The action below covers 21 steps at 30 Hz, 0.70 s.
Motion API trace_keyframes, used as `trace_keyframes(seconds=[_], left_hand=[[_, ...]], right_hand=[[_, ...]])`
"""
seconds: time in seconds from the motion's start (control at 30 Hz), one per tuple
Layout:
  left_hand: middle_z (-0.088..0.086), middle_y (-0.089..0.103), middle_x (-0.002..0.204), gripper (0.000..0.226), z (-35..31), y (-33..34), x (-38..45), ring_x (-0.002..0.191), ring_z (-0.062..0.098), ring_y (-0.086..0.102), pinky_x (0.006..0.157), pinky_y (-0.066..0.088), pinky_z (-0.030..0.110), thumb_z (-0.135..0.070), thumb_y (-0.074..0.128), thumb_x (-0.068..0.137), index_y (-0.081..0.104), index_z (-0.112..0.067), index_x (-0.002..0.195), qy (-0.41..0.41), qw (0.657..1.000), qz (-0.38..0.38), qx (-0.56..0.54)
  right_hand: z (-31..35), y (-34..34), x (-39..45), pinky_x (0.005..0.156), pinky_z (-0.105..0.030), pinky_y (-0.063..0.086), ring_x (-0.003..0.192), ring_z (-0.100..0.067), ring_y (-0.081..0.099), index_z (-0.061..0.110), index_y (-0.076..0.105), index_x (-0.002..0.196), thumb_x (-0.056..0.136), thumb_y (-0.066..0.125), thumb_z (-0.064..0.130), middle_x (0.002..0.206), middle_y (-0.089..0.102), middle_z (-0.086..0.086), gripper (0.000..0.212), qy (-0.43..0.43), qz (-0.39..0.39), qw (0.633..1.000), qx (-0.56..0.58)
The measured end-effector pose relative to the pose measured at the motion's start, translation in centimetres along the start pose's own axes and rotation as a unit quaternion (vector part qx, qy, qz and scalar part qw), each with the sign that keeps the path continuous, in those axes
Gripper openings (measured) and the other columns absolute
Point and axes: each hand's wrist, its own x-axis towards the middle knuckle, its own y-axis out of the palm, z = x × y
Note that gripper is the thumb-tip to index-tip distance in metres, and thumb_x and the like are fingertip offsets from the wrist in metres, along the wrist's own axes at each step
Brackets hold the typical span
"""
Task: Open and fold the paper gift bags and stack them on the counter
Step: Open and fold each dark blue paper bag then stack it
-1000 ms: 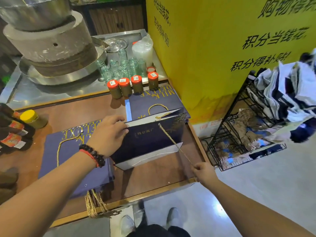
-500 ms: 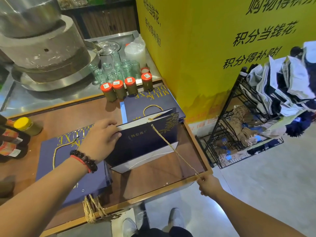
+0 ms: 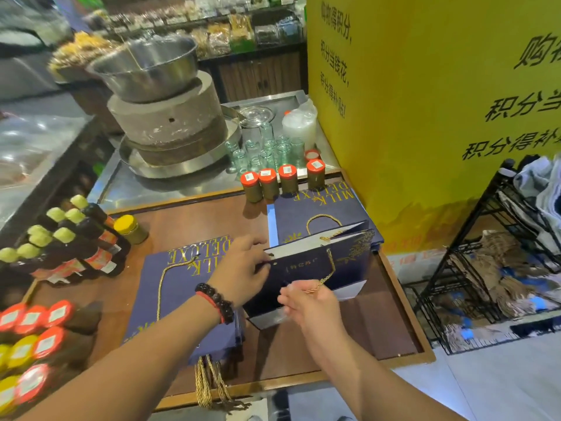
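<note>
1. Hands meet at a dark blue gift bag (image 3: 315,268) lying tilted on the wooden desk (image 3: 379,323): the left hand (image 3: 243,270) has its grip curled round the bag's upper left edge, and the right hand (image 3: 309,305) pinches the gold cord handle (image 3: 329,268) near the bag's lower edge.
2. Under and left of that bag lies a flat stack of bags (image 3: 185,299), its gold cords hanging over the desk's front edge.
3. Behind it, a second flat bag pile (image 3: 318,208) lies against the yellow wall (image 3: 425,117).
4. Four red-capped jars (image 3: 282,182) stand just behind that pile, with clear glasses (image 3: 264,153) and a stone mill (image 3: 170,123) farther back.
5. Dark bottles (image 3: 76,238) crowd the desk's left side.
6. A black wire rack (image 3: 485,268) stands to the right on the floor.
</note>
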Motion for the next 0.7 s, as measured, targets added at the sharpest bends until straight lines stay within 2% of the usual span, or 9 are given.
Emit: trace_keyframes(seconds=[0.1,0.23,0.37,0.53,0.7], left_hand=[[0.013,0.061,0.115,0.007,0.1,0.3,-0.3,0.104,0.032,0.057,0.093,0.037,0.029,-0.003,0.069,0.078,0.074,-0.007,0.081,0.005,1.000,-0.005,-0.011],[0.007,0.054,0.127,0.012,0.4,0.3,-0.3,0.120,0.022,0.047,0.099,0.026,0.018,-0.011,0.064,0.086,0.074,-0.007,0.091,-0.009,1.000,-0.005,-0.010],[0.008,0.055,0.127,0.012,0.5,0.4,-0.1,0.122,0.023,0.046,0.101,0.032,0.023,-0.010,0.063,0.086,0.074,-0.006,0.090,0.004,1.000,-0.011,-0.004],[0.007,0.055,0.127,0.013,0.6,0.5,0.0,0.121,0.023,0.047,0.099,0.028,0.021,-0.011,0.062,0.085,0.074,-0.006,0.090,0.009,1.000,-0.019,-0.001],[0.006,0.055,0.127,0.015,0.6,0.5,0.0,0.121,0.022,0.047,0.100,0.027,0.020,-0.010,0.060,0.086,0.073,-0.005,0.087,0.020,1.000,-0.016,-0.008]], right_hand=[[0.6,1.5,0.5,0.061,-0.023,0.054,0.068,-0.018,0.065,0.001,0.066,0.097,0.086,0.068,-0.001,0.073,0.067,-0.010,0.011,-0.010,-0.039,0.999,0.025],[1.0,3.2,0.7,0.063,-0.021,0.056,0.072,-0.020,0.063,-0.004,0.065,0.093,0.086,0.065,-0.006,0.075,0.064,-0.014,0.008,-0.008,-0.046,0.995,0.086],[0.7,3.8,0.8,0.063,-0.021,0.057,0.071,-0.021,0.065,-0.001,0.067,0.085,0.086,0.064,-0.008,0.072,0.065,-0.013,0.007,-0.032,-0.072,0.996,0.043],[0.4,3.9,0.6,0.065,-0.023,0.059,0.068,-0.018,0.066,-0.005,0.068,0.092,0.085,0.065,-0.007,0.070,0.067,-0.013,0.008,-0.042,-0.088,0.995,0.029],[0.2,4.4,0.9,0.064,-0.024,0.056,0.066,-0.018,0.066,-0.006,0.068,0.092,0.086,0.064,-0.007,0.068,0.066,-0.014,0.007,-0.060,-0.091,0.993,0.032]])
